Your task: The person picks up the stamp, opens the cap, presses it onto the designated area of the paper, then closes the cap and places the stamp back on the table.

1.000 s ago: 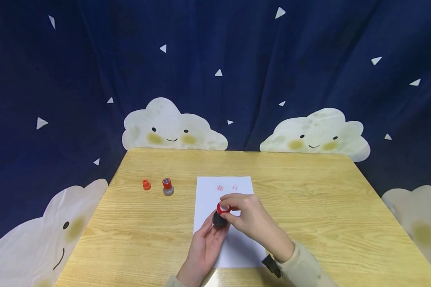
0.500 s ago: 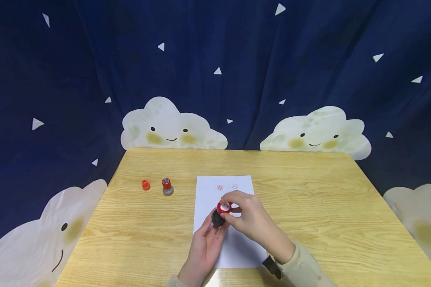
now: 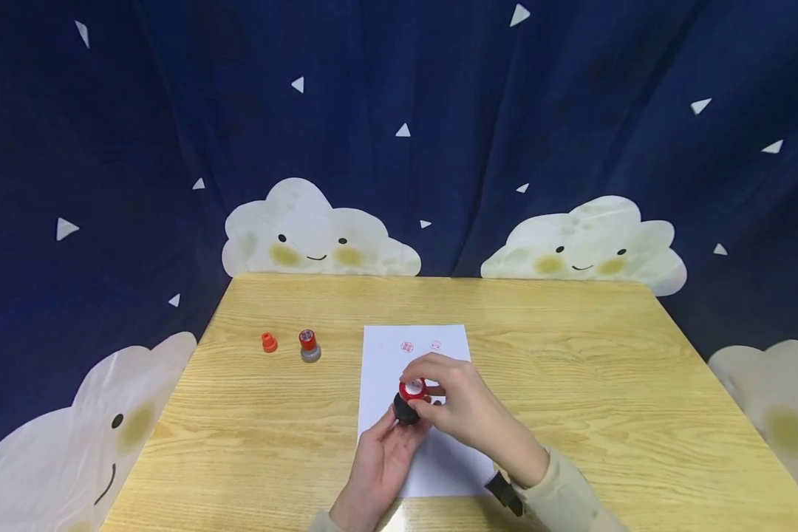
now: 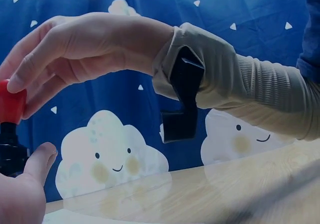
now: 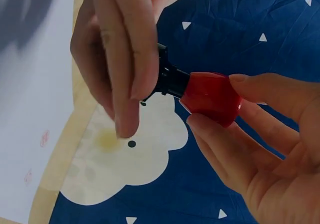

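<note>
Over the paper I hold a self-inking stamp with a red knob and a black base (image 3: 405, 410). My right hand (image 3: 468, 403) pinches the red knob (image 5: 212, 98) between thumb and fingertips, its pale round top facing up in the head view. From below, my left hand (image 3: 386, 458) holds the black base with thumb and fingers. In the right wrist view the left fingers (image 5: 122, 59) partly cover that base. A narrow black neck (image 4: 9, 130) shows between knob and base in the left wrist view. The stamp's underside is hidden.
A white sheet of paper (image 3: 389, 355) lies under my hands, bearing two small red imprints (image 3: 407, 346). To its left stand a red stamp on a grey base (image 3: 309, 347) and a small orange-red cap-like piece (image 3: 269, 343). The wooden table (image 3: 592, 355) ends at a dark blue curtain.
The stamp has shifted and tilted slightly between my hands. My left fingers have moved a little around the black base, and their tips now show to the right of it.
</note>
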### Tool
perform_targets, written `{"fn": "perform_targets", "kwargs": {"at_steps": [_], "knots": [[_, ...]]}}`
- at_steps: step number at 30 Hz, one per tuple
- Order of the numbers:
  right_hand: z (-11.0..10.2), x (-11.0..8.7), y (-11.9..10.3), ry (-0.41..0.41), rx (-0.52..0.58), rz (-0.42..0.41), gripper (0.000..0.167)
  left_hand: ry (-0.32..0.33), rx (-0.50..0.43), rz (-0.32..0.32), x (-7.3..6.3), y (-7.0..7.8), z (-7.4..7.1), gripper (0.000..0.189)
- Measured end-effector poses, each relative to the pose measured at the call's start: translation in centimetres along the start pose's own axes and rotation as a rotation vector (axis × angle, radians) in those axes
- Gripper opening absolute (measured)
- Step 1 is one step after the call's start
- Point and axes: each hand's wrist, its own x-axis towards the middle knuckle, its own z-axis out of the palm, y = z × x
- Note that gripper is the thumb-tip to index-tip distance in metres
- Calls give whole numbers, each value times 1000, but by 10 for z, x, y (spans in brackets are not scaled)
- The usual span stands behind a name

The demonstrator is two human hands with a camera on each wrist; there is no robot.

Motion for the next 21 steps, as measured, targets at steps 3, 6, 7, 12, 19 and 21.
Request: {"fn": "perform_targets", "kwargs": {"at_steps": [3,6,7,12,19,21], "knots": [[-1,1,0,-20,-1,-2,30,7,22,15,0,0,1,48],[-3,4,-1,-33,-16,-2,27,13,51,41,-1,0,2,43],[-4,5,-1,-38,-18,0,26,17,58,48,-1,0,2,42],[-8,9,-1,-55,-53,-10,21,33,66,56,-1,0,3,40],[-8,9,-3,-56,-96,-16,22,38,63,74,0,0,2,43],[-7,9,-4,-59,-98,-4,22,41,63,75,1,0,2,43]]}}
